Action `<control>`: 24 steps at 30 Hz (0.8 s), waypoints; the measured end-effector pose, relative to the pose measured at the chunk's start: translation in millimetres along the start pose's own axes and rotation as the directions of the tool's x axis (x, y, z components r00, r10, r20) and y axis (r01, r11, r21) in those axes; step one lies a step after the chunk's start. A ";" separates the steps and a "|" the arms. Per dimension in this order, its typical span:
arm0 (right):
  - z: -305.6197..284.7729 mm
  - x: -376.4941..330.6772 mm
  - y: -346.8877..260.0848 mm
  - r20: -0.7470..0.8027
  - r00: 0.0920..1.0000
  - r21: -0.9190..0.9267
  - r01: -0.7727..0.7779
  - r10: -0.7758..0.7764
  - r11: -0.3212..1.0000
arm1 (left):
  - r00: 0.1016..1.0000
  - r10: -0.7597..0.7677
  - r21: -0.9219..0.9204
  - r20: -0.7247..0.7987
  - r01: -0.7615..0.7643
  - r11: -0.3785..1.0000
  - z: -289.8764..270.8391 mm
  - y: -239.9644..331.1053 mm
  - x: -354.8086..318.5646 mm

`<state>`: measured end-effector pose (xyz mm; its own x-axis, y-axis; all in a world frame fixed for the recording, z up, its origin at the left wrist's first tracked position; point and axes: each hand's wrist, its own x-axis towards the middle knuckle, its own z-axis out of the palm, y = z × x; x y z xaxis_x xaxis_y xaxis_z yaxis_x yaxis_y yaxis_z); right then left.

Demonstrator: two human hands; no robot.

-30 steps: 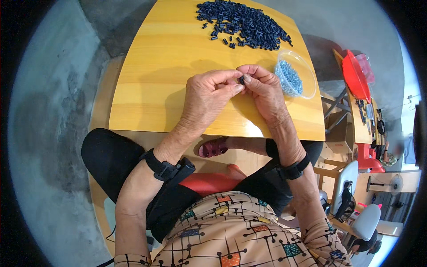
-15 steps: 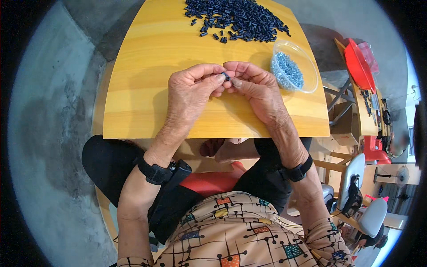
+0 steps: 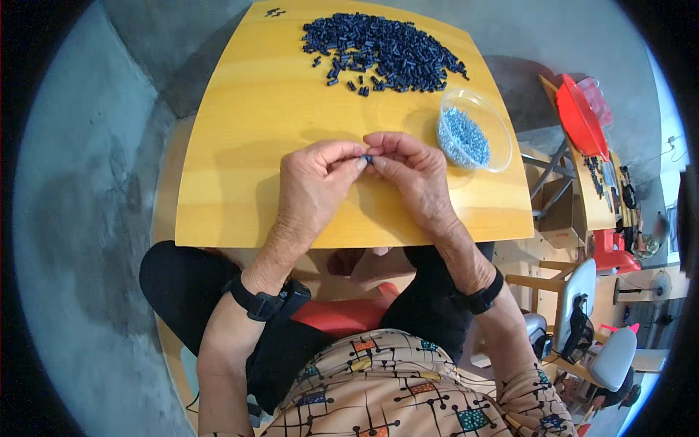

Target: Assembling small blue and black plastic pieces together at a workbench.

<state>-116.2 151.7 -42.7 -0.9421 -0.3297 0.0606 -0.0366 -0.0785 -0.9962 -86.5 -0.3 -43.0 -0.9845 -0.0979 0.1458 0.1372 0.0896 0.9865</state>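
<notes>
Between the pinching fingertips point(image 3: 354, 167), a dark piece point(image 3: 366, 159) sits (mostly hidden).

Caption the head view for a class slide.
Left hand and right hand hold a small dark part over a yellow table with heaped dark pieces and a clear bowl.

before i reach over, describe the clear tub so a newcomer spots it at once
Find the yellow table, then its right edge. Just beyond the right hand, toward that edge, sits the round tub. Unlike the loose dark heap farther off, it is see-through and holds small silvery-blue pieces.
</notes>
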 end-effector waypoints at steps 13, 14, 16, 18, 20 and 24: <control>-3.7 12.7 -10.7 0.127 0.972 -0.581 0.236 -0.199 0.779 | 0.937 0.347 0.475 0.048 -0.327 0.817 -0.1 -1.5 8.3; -3.9 14.1 -11.5 0.132 0.977 -0.546 0.212 -0.166 0.811 | 0.936 0.350 0.471 0.048 -0.330 0.818 0.2 -0.5 9.1; -2.4 17.6 -10.1 0.150 0.977 -0.577 0.213 -0.153 0.788 | 0.915 0.399 0.539 0.065 -0.368 0.757 -1.4 -1.5 8.8; -1.4 21.4 -10.4 0.167 0.976 -0.610 0.213 -0.139 0.763 | 0.907 0.415 0.564 0.070 -0.379 0.733 -2.4 -4.6 9.4; -0.1 26.5 -14.1 0.262 0.930 -0.689 0.368 -0.259 0.624 | 0.899 0.431 0.587 0.075 -0.389 0.710 -4.5 -5.7 10.7; -0.5 63.2 -22.8 0.168 0.925 -0.753 0.344 -0.341 0.561 | 0.887 0.443 0.692 0.130 -0.401 0.600 -12.2 -8.5 14.4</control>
<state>-175.1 133.1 -16.1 -0.8028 -0.4363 0.4065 -0.5955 0.5506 -0.5850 -100.5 -14.6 -48.4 -0.8266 0.0814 0.5568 0.4013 0.7790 0.4818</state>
